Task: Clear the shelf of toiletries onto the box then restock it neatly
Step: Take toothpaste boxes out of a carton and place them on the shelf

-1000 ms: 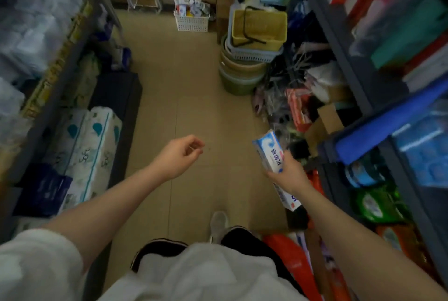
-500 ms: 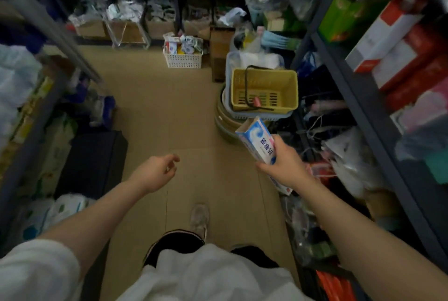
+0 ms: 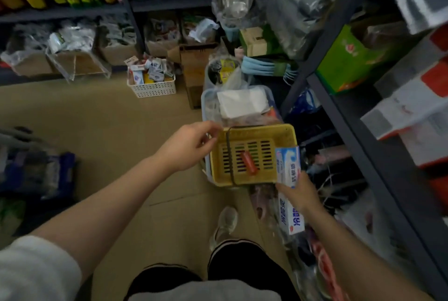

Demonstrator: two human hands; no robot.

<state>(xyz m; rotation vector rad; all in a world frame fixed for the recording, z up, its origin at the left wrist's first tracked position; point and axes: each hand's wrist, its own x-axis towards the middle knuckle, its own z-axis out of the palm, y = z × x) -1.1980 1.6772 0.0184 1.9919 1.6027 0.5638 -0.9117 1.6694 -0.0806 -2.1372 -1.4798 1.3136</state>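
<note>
The right hand [image 3: 301,194] hides the toothpaste box's [image 3: 288,164] middle (print blurred).

Dim, flat indoor light, no clear source, muted colours. Shadows soft; the dark right shelf [image 3: 358,116] swallows detail under its boards. Faint glare on the far clear plastic bags [image 3: 234,1]. Strong wide-angle bending at edges. Motion blur smears right and left margins; the centre yellow basket [image 3: 254,131] is sharpest, though still soft and noisy.
</note>
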